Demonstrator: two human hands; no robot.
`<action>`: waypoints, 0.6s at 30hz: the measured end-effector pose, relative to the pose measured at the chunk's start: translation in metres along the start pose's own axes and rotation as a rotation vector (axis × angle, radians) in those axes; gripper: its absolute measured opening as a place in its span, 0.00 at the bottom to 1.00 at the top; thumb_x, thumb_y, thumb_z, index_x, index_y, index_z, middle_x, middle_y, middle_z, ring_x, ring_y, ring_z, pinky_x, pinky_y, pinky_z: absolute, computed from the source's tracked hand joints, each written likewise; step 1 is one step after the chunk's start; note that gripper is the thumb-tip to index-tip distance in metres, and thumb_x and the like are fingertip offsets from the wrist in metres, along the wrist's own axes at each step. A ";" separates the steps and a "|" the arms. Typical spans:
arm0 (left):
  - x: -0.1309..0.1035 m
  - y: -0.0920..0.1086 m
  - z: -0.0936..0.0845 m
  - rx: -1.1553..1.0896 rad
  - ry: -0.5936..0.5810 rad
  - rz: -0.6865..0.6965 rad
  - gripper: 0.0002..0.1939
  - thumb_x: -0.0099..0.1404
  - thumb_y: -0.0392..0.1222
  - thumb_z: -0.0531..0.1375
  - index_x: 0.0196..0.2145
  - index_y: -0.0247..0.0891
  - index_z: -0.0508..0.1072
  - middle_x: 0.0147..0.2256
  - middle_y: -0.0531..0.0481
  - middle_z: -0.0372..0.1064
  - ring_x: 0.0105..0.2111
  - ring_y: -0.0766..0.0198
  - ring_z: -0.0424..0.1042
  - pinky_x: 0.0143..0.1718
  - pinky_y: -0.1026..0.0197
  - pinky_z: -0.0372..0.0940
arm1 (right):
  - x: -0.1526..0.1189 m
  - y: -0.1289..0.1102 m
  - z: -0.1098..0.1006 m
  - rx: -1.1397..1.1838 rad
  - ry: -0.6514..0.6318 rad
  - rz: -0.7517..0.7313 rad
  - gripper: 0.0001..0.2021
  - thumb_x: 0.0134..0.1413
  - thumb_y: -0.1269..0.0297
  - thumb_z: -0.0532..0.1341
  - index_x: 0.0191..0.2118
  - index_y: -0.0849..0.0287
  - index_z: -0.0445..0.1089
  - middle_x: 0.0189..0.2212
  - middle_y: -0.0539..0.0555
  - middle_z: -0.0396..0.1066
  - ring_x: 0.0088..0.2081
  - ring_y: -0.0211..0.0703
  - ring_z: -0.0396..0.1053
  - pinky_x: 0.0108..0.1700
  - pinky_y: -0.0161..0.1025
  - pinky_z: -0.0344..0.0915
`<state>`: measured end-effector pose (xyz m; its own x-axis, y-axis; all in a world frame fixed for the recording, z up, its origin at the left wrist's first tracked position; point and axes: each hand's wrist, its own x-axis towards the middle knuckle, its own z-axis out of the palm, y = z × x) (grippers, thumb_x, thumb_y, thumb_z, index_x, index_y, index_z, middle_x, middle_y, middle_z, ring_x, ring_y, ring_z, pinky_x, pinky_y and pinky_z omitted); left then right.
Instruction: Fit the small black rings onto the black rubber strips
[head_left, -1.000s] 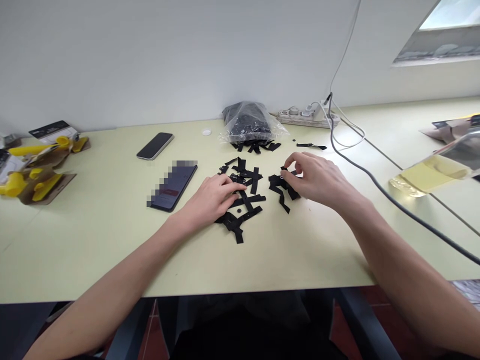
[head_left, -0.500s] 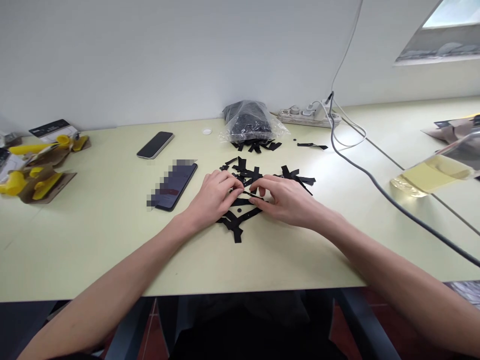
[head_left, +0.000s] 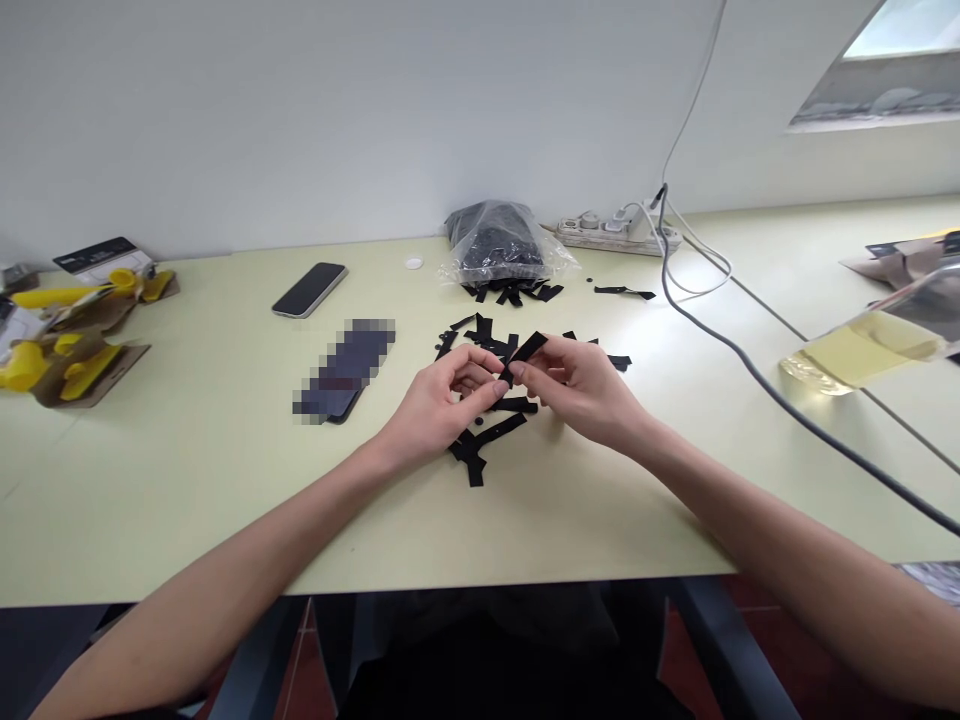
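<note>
A short black fabric strip (head_left: pixel 529 348) is held slightly above the table between my hands. The fingers and thumb of my left hand (head_left: pixel 448 400) are closed at the strip's lower left end, which they partly cover. My right hand (head_left: pixel 589 388) pinches the same strip nearer its middle, and the upper end sticks up past the thumb. Beneath and around my fingers lie more black strips (head_left: pixel 501 428), some overlapping, along with a small black disc (head_left: pixel 479 421). Other strips behind are partly hidden by my hands.
A clear bag of black material (head_left: pixel 496 240) stands by the wall. Two phones, one dark (head_left: pixel 311 289) and one partly blurred (head_left: pixel 346 372), lie left. Yellow packaged items (head_left: pixel 90 300) are far left. A power strip (head_left: pixel 600 235), grey cable (head_left: pixel 739 350) and yellowish packet (head_left: pixel 862 350) are right.
Both hands have lifted a black strip from among the others. Its end now rises above my right thumb, and my right hand is turned more upright.
</note>
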<state>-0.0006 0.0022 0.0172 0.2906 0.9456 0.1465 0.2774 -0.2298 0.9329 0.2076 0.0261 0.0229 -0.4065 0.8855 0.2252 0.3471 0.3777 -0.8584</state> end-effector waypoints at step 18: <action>0.005 0.006 -0.018 0.123 0.158 0.070 0.11 0.68 0.48 0.64 0.35 0.39 0.70 0.32 0.52 0.69 0.31 0.66 0.67 0.31 0.64 0.63 | -0.003 -0.004 -0.002 -0.073 -0.083 -0.059 0.10 0.68 0.58 0.58 0.36 0.56 0.68 0.28 0.51 0.68 0.28 0.39 0.61 0.29 0.37 0.56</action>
<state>-0.0136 0.0096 0.0297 0.1685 0.9485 0.2681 0.3741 -0.3132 0.8729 0.2093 0.0231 0.0264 -0.4952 0.8370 0.2328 0.3798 0.4495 -0.8085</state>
